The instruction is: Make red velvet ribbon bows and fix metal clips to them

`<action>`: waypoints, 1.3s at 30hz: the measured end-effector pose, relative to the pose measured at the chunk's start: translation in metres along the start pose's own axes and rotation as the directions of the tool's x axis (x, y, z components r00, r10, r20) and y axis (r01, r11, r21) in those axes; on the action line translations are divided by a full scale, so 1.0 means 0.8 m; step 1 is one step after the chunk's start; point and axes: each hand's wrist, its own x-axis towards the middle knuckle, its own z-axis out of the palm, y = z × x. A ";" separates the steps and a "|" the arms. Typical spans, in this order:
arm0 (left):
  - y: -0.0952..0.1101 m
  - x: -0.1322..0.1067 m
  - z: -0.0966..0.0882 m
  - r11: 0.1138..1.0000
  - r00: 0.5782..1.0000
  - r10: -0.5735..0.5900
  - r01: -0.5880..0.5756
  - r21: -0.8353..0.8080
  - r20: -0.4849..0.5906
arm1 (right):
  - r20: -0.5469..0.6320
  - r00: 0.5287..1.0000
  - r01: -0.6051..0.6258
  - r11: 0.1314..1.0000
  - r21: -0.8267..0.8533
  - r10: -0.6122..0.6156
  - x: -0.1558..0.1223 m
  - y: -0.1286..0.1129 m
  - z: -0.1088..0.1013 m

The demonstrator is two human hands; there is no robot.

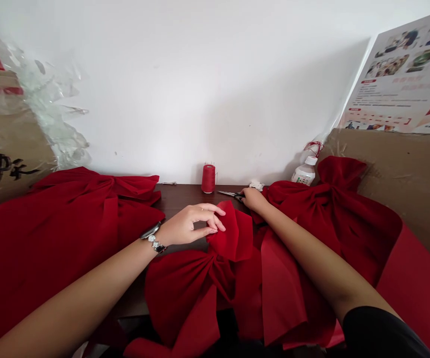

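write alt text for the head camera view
A left hand holds a loop of a large red fabric bow, the right hand resting on scissors. More red bows flank a red thread cone on a dark table.

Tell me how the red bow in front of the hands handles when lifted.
The red fabric bow will likely be floppy: its tails fold and drape rather than hold flat. It probably feels light for its size, with soft, puffed loops. Its tails could slide off the dark wooden table.
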 end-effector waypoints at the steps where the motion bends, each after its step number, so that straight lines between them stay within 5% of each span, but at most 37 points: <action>1: -0.002 0.000 -0.001 0.998 0.997 -0.048 0.050 -0.039 0.052 | 0.000 1.000 -0.008 1.000 0.000 0.008 -0.001 0.000 -0.001; 8: -0.038 -0.009 -0.002 0.855 0.888 -0.399 0.451 -0.257 0.230 | 0.002 0.998 -0.062 0.994 0.095 0.062 -0.001 0.002 -0.003; 12: -0.056 -0.015 -0.001 0.806 0.864 -0.420 0.496 -0.324 0.279 | 0.028 1.000 -0.018 0.964 0.266 0.011 0.000 0.002 -0.013; 16: -0.066 -0.018 0.000 0.790 0.865 -0.420 0.497 -0.359 0.274 | 0.107 0.975 0.108 0.837 0.537 -0.195 -0.015 0.007 -0.051; 18: -0.069 -0.019 0.001 0.780 0.863 -0.428 0.502 -0.373 0.268 | 0.167 0.886 0.109 0.544 0.832 -0.433 -0.029 0.009 -0.074; 20: -0.071 -0.020 0.002 0.757 0.858 -0.440 0.514 -0.403 0.266 | 0.236 0.786 0.033 0.420 0.907 -0.572 -0.042 0.008 -0.092; 22: -0.072 -0.021 0.002 0.732 0.853 -0.458 0.522 -0.438 0.249 | 0.336 0.694 -0.041 0.431 0.902 -0.637 -0.053 0.001 -0.099; 26: -0.074 -0.023 0.002 0.721 0.844 -0.500 0.530 -0.446 0.195 | 0.542 0.538 -0.031 0.628 0.778 -0.645 -0.061 -0.019 -0.091; 30: -0.076 -0.025 0.002 0.705 0.834 -0.518 0.542 -0.458 0.189 | 0.530 0.584 0.084 0.695 0.714 -0.615 -0.058 -0.024 -0.081; 33: -0.077 -0.025 0.002 0.695 0.840 -0.499 0.536 -0.479 0.215 | 0.440 0.721 0.074 0.690 0.720 -0.536 -0.049 -0.015 -0.076; 36: -0.077 -0.025 0.003 0.687 0.840 -0.484 0.539 -0.486 0.248 | 0.057 0.964 0.138 0.675 0.724 -0.259 -0.031 -0.002 -0.066; 37: -0.077 -0.025 0.003 0.686 0.840 -0.480 0.540 -0.487 0.253 | -0.127 0.987 0.157 0.669 0.727 -0.094 -0.024 0.003 -0.062; 39: -0.077 -0.025 0.004 0.688 0.842 -0.473 0.537 -0.488 0.260 | -0.417 0.881 0.189 0.643 0.742 0.222 -0.013 0.012 -0.057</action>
